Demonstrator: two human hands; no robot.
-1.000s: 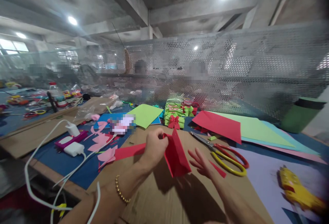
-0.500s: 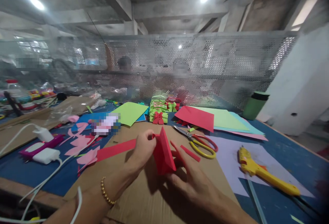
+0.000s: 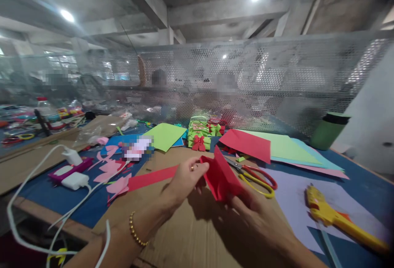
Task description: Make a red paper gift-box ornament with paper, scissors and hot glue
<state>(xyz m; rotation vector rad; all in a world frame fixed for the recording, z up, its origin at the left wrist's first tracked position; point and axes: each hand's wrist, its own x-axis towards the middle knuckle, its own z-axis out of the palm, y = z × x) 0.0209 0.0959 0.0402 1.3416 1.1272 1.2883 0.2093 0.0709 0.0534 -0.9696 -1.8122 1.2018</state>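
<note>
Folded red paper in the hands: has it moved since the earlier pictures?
Yes: the folded red paper has shifted right, toward the resting scissors.

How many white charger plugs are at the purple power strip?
2: the far plug, on the far side of the purple power strip, and the near plug, on its near side. Any behind the strip would be hidden.

Green tumbler [image 3: 326,135] near perforated screen [image 3: 261,73]
</note>
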